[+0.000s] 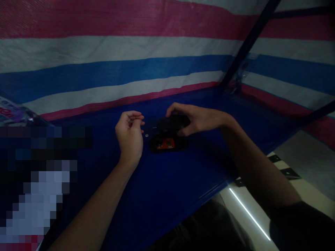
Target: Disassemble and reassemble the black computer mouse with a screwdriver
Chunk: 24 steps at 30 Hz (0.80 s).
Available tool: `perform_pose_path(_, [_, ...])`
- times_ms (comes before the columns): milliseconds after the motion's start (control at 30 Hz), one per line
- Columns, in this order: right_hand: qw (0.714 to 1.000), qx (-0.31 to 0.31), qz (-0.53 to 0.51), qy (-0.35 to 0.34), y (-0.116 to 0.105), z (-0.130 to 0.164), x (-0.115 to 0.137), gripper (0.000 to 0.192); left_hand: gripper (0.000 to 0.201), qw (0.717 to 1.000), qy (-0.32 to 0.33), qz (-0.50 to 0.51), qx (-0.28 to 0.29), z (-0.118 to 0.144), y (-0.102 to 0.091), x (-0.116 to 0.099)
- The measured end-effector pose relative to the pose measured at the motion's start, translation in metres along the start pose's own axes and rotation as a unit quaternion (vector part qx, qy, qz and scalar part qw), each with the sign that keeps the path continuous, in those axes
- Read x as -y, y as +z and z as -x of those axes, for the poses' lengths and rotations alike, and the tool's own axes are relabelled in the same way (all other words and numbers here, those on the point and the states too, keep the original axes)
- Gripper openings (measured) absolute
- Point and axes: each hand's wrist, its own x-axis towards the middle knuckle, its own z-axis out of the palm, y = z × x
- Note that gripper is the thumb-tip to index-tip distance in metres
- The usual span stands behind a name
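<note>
My right hand point(192, 118) grips a black rounded cover point(172, 122), thumb on the near side and fingers over the far side. Just below it, a black shallow base point(183, 143) lies on the blue tabletop point(167, 181), with an orange circuit board point(167, 143) showing inside. The two look like halves of one small casing, possibly a computer mouse; dim light blurs the detail. To their left is my left hand point(130, 134), raised with loosely curled fingers a little apart and nothing visible in them. Beside its fingertips, a small round silvery piece point(147, 135) rests on the table.
A striped red, white and blue sheet point(125, 52) hangs behind the table. Dark metal posts point(248, 45) stand at the right. A plastic-wrapped item point(15, 111) is at the far left, above a pixelated area. The table's front edge point(211, 191) runs diagonally at lower right.
</note>
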Motion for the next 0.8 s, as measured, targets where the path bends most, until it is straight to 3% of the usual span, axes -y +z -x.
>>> perform_pose_path(67, [0.998,0.051,0.023,-0.028,0.008,0.002,0.017,0.048,0.016,1.0,0.014,0.008,-0.021,-0.002,-0.001,-0.001])
perform_pose_path(167, [0.993,0.07,0.083,-0.055,0.021,-0.001,0.027,0.047,0.016,0.999,0.022,0.012,-0.03,-0.003,-0.001,-0.002])
perform_pose_path(500, [0.987,0.104,0.123,-0.024,0.032,-0.006,0.021,0.046,0.016,1.0,0.012,-0.005,-0.01,-0.001,0.0,-0.001])
perform_pose_path(633, [0.986,0.104,0.127,-0.019,0.036,-0.01,0.02,0.048,0.015,1.0,0.001,-0.006,0.003,0.0,0.0,-0.001])
perform_pose_path(800, [0.989,0.061,0.103,-0.082,0.032,-0.011,0.019,0.042,0.013,1.0,-0.006,0.001,0.012,0.001,0.001,-0.001])
